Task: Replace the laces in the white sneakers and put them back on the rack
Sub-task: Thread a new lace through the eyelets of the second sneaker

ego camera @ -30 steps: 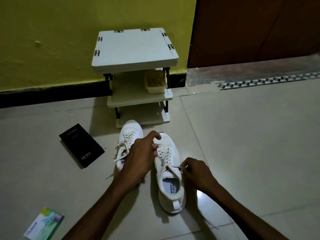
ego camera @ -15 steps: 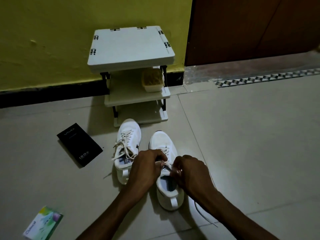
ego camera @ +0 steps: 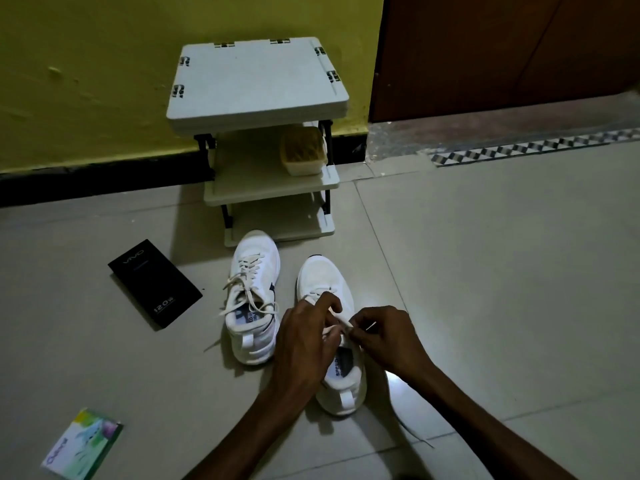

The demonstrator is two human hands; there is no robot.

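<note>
Two white sneakers stand side by side, toes toward the top of the frame, on the tiled floor at centre, just below one three-shelf rack; the left sneaker is loosely laced, and two hands meet over the right sneaker. The left hand, fingers curled, pinches the lace above the tongue, and the right hand pinches it too, a tip poking out past the fingers. One tub sits on the rack's middle shelf, and two boxes lie on the floor: one black box at mid-left and one green box at lower left.
</note>
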